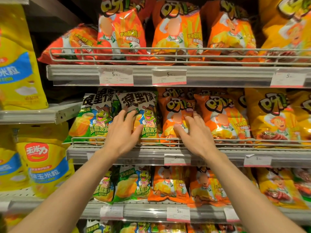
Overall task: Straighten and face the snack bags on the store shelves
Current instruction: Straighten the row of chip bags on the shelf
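Head view: at frame centre, the left hand (123,132) lies with spread fingers flat on a green snack bag (144,118) on the middle shelf (218,156); beside it, the right hand (193,133), fingers splayed, presses an orange snack bag (173,111).

I see the low white wire guard rail (235,142) fencing the middle shelf's front edge, tightly packed glossy green (148,115) and orange snack bags (173,118) behind, leaving my hands room only above it.
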Demonstrator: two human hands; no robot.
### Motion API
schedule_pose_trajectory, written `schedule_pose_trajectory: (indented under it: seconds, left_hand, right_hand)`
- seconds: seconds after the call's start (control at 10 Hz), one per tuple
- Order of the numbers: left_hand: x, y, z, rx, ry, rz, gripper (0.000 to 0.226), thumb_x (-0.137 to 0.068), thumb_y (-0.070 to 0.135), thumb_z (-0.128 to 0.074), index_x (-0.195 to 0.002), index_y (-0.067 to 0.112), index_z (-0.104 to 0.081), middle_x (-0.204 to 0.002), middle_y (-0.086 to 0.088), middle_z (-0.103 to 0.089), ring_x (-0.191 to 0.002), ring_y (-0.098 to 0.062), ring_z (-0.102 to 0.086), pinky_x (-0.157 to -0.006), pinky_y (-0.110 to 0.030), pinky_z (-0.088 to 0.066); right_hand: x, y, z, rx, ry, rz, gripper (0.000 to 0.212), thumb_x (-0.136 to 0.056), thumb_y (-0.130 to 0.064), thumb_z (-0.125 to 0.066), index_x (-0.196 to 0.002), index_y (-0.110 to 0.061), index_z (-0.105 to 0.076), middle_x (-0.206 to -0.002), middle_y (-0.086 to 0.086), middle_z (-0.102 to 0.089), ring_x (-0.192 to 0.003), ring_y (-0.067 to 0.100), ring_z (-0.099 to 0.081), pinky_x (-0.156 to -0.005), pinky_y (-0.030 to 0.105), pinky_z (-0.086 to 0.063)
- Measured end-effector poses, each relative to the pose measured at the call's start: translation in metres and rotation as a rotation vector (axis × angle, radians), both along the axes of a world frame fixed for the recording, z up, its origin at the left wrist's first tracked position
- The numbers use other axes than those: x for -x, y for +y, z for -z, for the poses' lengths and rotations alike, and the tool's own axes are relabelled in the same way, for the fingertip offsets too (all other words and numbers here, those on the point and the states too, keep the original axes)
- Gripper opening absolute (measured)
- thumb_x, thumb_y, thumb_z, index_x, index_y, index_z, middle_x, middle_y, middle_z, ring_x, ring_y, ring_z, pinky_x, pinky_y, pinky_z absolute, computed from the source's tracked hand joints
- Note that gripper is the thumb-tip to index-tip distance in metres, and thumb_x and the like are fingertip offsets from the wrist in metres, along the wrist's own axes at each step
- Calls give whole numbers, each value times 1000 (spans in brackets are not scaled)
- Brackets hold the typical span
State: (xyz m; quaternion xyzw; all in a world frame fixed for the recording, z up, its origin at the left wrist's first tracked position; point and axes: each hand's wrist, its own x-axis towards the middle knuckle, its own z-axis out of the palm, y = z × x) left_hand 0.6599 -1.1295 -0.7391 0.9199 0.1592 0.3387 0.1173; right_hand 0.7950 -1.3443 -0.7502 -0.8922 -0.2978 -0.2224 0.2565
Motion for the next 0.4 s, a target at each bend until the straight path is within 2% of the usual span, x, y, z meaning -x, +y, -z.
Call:
schedule_pose_trajectory:
  seconds: [0.1,0.2,0.3,0.4]
  left_hand:
    - [11,2,-9,-4,-110,50,59,-101,42,-55,-153,20,-40,-152,-8,-46,-141,-24,-40,-113,-43,-36]
    - [21,5,-14,-81,-135,70,52,-101,41,-55,-148,18,-46,-143,-6,-54,-132,-22,-50,-105,-40,-42]
    - [28,9,-21,-73,-135,108,48,-101,41,-56,-142,17,-53,-135,-4,-57,-121,-22,-57,-97,-41,-48]
    - [36,11,-26,-31,-144,156,45,-100,40,-58,-140,20,-55,-129,1,-60,-114,-18,-60,-92,-40,-51]
  right_hand:
    - [2,-7,-3,-156,52,-68,66,-100,-60,-49,-151,-19,-45,-166,8,-29,-153,23,-26,-121,39,-25]
    - [8,-13,3,-229,8,-67,57,-100,-53,-54,-144,-18,-54,-155,3,-42,-144,20,-38,-115,36,-33]
    - [18,-13,7,-309,-4,-53,45,-100,-45,-59,-135,-17,-60,-134,-2,-54,-127,17,-51,-105,33,-44]
    - [31,-16,3,-372,26,-21,37,-99,-42,-61,-129,-21,-63,-120,-7,-57,-112,15,-58,-95,37,-51]
